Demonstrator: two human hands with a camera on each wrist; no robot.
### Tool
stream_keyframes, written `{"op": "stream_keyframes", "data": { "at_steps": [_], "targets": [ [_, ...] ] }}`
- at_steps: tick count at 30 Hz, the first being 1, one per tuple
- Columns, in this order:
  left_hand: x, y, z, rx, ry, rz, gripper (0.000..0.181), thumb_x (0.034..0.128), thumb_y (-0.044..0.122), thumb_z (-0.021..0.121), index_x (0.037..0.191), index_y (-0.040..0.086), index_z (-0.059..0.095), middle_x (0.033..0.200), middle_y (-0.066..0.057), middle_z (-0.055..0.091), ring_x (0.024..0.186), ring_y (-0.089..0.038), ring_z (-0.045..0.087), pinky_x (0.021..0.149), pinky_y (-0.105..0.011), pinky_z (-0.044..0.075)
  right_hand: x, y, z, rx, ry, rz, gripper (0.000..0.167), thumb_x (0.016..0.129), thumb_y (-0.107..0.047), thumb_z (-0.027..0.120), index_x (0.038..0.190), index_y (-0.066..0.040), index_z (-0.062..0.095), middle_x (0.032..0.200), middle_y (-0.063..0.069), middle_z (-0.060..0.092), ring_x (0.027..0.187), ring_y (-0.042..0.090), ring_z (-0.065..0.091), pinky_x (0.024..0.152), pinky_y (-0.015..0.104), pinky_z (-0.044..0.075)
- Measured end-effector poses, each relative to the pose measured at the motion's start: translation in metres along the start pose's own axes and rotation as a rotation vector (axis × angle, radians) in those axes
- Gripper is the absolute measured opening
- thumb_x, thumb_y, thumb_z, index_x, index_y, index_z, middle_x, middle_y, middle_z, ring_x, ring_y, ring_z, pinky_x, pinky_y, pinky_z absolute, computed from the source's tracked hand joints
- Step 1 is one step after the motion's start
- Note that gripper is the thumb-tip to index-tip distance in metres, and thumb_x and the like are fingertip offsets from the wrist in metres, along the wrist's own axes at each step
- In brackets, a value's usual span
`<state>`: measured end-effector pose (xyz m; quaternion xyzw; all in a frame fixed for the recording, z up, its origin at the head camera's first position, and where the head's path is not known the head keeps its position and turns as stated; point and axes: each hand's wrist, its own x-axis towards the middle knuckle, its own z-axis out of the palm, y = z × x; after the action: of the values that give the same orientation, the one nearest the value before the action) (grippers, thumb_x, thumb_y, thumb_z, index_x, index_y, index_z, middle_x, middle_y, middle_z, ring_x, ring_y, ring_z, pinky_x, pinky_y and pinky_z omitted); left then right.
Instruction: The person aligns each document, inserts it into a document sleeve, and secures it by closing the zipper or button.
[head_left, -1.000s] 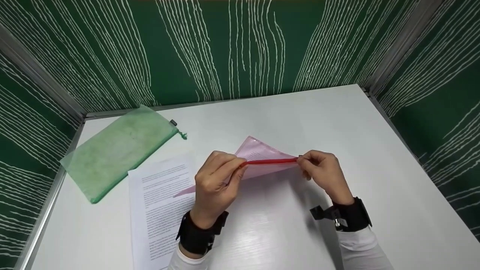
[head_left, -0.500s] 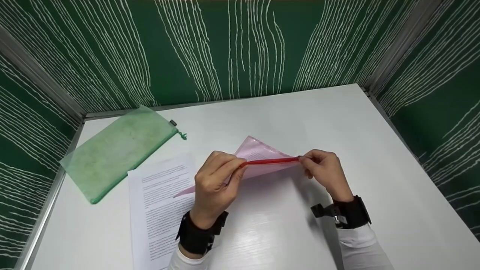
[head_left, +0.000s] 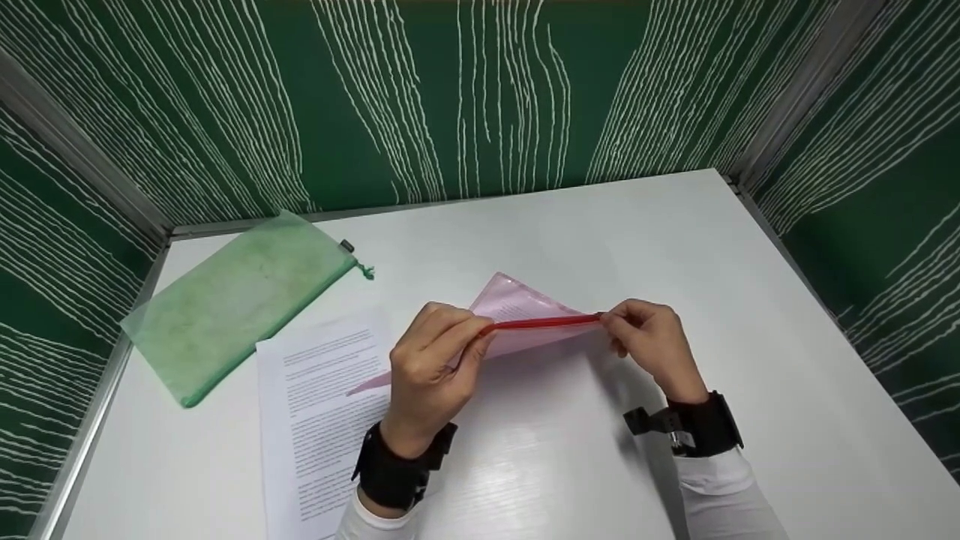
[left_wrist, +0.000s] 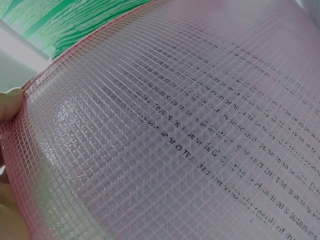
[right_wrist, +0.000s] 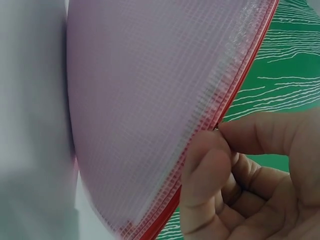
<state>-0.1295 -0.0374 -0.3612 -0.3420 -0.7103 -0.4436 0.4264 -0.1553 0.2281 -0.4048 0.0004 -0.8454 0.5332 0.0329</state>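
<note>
A pink mesh zip pouch (head_left: 517, 300) with a red zipper edge (head_left: 544, 322) is held up above the table. Printed paper (left_wrist: 200, 115) shows through its mesh in the left wrist view. My left hand (head_left: 435, 367) grips the zipper edge near its left part, thumb underneath. At the right part of the zipper, my right hand (head_left: 649, 341) pinches the edge between thumb and index finger, beside a small dark piece; whether this is the zip pull is too small to tell. In the right wrist view those fingers (right_wrist: 205, 170) press on the red zipper.
A green mesh zip pouch (head_left: 247, 300) lies at the table's back left. Printed sheets (head_left: 322, 427) lie to the left of my left hand, partly under the arm. Green walls (head_left: 435, 97) with white lines border the white table (head_left: 787, 360).
My right hand has shifted slightly to the right along the zipper edge, uncovering a little more red. The left hand, green pouch and sheets have stayed put.
</note>
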Motion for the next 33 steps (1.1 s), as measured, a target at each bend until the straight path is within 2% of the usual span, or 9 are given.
{"op": "stream_keyframes", "data": {
  "at_steps": [8, 14, 24, 33],
  "targets": [
    [0.001, 0.000, -0.001, -0.010, 0.012, 0.008, 0.014, 0.0725, 0.001, 0.074, 0.086, 0.002, 0.071, 0.080, -0.003, 0.063, 0.075, -0.013, 0.054, 0.067, -0.021, 0.045, 0.001, 0.003, -0.002, -0.032, 0.012, 0.017, 0.013, 0.087, -0.006, 0.058, 0.078, 0.002, 0.062, 0.066, 0.023, 0.058, 0.053, 0.026, 0.057, 0.049, 0.025, 0.046],
    [0.002, 0.001, -0.002, -0.017, 0.023, 0.015, 0.015, 0.0717, 0.000, 0.074, 0.086, 0.002, 0.071, 0.080, -0.003, 0.063, 0.074, -0.013, 0.054, 0.066, -0.021, 0.045, 0.002, 0.003, -0.002, -0.036, 0.013, 0.025, 0.013, 0.087, -0.007, 0.058, 0.079, 0.002, 0.062, 0.067, 0.022, 0.059, 0.053, 0.024, 0.058, 0.050, 0.029, 0.047],
    [0.002, 0.001, -0.003, -0.026, 0.017, 0.001, 0.015, 0.0726, 0.001, 0.074, 0.087, 0.003, 0.071, 0.081, -0.003, 0.063, 0.075, -0.013, 0.054, 0.067, -0.021, 0.045, 0.016, 0.040, -0.002, -0.023, 0.034, 0.051, 0.015, 0.088, -0.016, 0.059, 0.081, -0.003, 0.064, 0.064, 0.012, 0.058, 0.053, 0.018, 0.057, 0.051, 0.030, 0.049],
    [0.003, 0.000, -0.004, -0.023, 0.020, -0.002, 0.016, 0.0722, 0.001, 0.074, 0.088, 0.003, 0.071, 0.081, -0.003, 0.063, 0.076, -0.013, 0.054, 0.067, -0.021, 0.045, 0.019, 0.045, -0.002, -0.018, 0.061, 0.055, 0.015, 0.088, -0.016, 0.060, 0.080, -0.003, 0.064, 0.062, 0.008, 0.057, 0.051, 0.016, 0.057, 0.049, 0.028, 0.048]
  ]
}}
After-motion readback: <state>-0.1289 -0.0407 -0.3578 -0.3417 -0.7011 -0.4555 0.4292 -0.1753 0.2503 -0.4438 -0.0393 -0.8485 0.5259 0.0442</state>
